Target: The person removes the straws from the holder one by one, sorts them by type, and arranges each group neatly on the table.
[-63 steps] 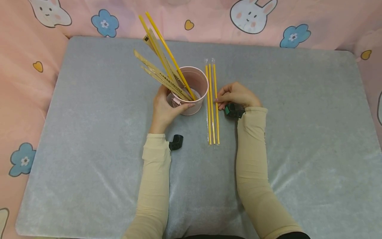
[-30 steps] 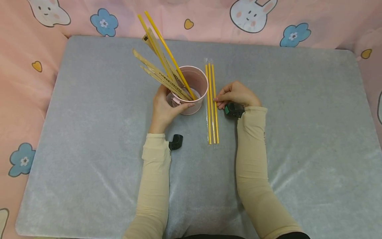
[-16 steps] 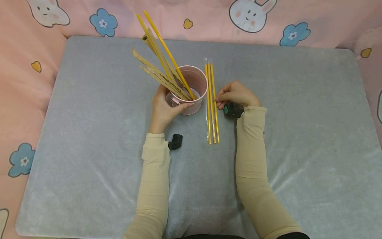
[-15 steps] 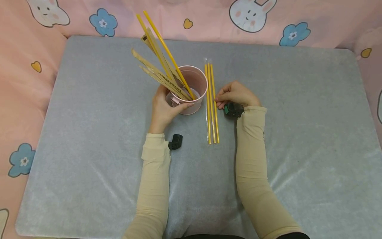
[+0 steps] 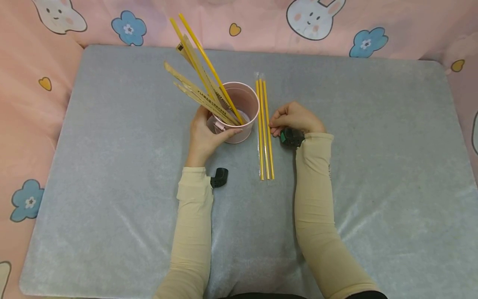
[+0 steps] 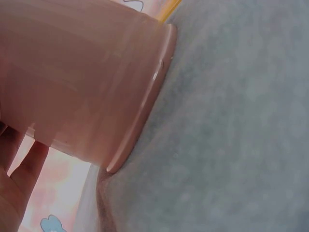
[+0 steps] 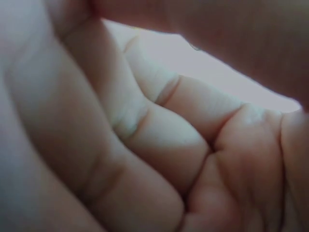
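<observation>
My left hand (image 5: 203,135) grips a small pink bucket (image 5: 244,135) from its left side, thumb along the near rim. Several paper-wrapped straws (image 5: 194,91) and two yellow straws (image 5: 209,62) lean out of it to the upper left. In the left wrist view, the bucket's wall (image 6: 82,82) fills the upper left, with fingers (image 6: 31,169) against it. Just right of the bucket lie three yellow straws (image 5: 265,153) in clear wrappers, side by side. My right hand (image 5: 296,117) pinches the rightmost straw near its middle. Curled fingers (image 7: 140,145) fill the right wrist view, which hides the straw.
A grey cloth (image 5: 142,232) covers the table. Pink curtain (image 5: 261,25) with rabbits, flowers and hearts hangs behind and at both sides. Black wrist cameras (image 5: 220,177) sit on both beige-sleeved forearms.
Since two seconds ago, the rightmost straw's far end has shifted slightly left, closer to the other two. Both hands and the bucket stay practically in place.
</observation>
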The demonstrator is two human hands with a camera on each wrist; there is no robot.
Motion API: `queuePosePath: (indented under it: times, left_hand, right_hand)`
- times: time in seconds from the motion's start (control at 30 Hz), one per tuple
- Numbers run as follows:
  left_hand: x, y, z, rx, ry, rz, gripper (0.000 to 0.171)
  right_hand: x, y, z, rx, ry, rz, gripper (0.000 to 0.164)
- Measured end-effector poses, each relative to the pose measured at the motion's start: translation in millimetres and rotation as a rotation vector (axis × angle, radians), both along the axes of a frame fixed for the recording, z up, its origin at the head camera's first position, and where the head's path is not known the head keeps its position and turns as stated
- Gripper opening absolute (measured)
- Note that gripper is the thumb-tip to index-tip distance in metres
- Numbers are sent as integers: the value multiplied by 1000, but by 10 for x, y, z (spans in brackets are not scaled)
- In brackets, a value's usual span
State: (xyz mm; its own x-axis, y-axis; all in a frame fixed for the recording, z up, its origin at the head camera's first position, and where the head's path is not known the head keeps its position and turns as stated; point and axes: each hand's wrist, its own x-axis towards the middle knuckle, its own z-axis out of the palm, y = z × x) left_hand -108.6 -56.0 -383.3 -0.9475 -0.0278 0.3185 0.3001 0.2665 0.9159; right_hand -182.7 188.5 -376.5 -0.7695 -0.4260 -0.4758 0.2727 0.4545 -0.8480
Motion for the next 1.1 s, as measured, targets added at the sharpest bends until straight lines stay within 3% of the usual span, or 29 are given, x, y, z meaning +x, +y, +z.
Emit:
queuePosePath:
  times: [1.1]
  left_hand:
    - [3, 5, 10, -15, -32, 12, 79]
  right_hand:
    - [16, 8, 17, 12, 34, 28, 16]
